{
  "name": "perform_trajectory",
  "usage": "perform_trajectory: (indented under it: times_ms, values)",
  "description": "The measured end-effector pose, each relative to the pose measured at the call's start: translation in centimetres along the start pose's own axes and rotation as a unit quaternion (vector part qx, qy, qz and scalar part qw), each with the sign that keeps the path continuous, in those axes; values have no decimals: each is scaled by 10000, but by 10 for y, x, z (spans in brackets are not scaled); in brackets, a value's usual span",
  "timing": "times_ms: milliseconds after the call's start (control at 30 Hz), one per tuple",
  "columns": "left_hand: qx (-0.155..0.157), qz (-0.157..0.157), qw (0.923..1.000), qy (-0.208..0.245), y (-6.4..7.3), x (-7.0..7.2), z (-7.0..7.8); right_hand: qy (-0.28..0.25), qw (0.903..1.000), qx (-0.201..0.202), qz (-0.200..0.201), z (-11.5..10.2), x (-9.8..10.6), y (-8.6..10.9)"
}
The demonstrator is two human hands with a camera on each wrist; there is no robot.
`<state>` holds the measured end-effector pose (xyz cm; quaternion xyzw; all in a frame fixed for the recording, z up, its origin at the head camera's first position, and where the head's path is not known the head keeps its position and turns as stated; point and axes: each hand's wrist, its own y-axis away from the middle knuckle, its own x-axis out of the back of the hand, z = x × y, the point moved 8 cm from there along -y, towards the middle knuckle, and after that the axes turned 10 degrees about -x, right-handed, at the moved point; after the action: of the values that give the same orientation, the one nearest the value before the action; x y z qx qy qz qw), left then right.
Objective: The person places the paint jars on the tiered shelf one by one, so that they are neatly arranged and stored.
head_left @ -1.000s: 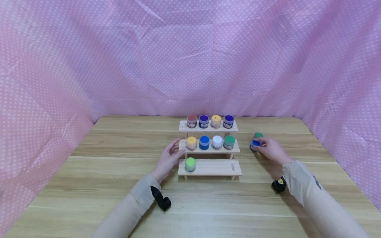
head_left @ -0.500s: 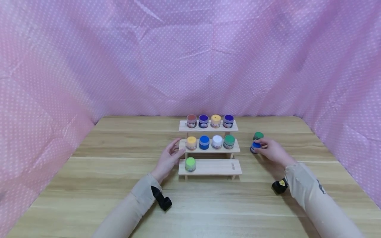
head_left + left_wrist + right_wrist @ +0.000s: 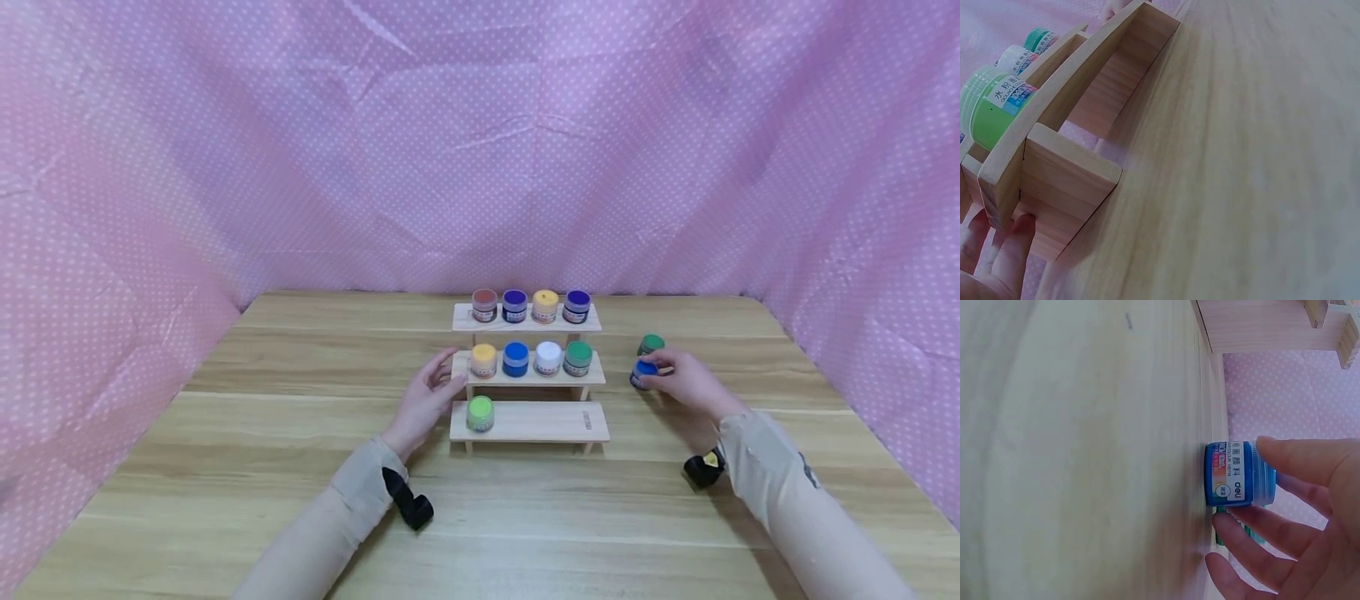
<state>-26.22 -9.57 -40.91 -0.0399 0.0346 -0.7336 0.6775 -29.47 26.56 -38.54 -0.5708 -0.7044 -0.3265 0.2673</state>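
Note:
My right hand [image 3: 686,383] pinches a blue gouache paint jar [image 3: 1232,475] by its lid, thumb on one side and fingers on the other. The jar stands upright at the tabletop, right of a three-tier wooden stand [image 3: 540,423]. Just behind it is a green paint jar [image 3: 651,342], mostly hidden in the right wrist view. My left hand [image 3: 423,404] is at the stand's left end, fingers loosely bent, fingertips right by the wooden side piece [image 3: 1063,187]. A light green gouache jar [image 3: 480,414] sits at the left of the lowest tier.
On the middle tier stand yellow, blue, white and green jars, the white jar [image 3: 547,358] third from left. The top tier [image 3: 461,318] bears a brown, a yellow and two purple jars. Pink dotted cloth [image 3: 480,167] hangs behind the wooden table [image 3: 300,367].
My right hand has shifted slightly toward me with the blue jar, so more of the green jar behind shows. The left hand stays where it was.

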Motion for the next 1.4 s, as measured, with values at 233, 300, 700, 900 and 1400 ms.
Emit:
perform_trajectory:
  times_ms: [233,300,700,900,1400]
  values:
    - [10,-53,10000,-1,-1,-2,0,-139,9997,-133,-149,5,-2,-1]
    - [31,-41,10000,0,0,-2,0,-140,9997,-138,-164,5,-3,-2]
    - [-43,-23,10000,-20,-2,-1,3,19,9997,-221,-101,2,0,-5]
    - [26,15,9999,-97,-1,0,-1,209,9997,21,107,-1,-2,-4]
    - [-4,-42,10000,-3,0,0,-1,-414,9982,-400,174,-3,-5,3]
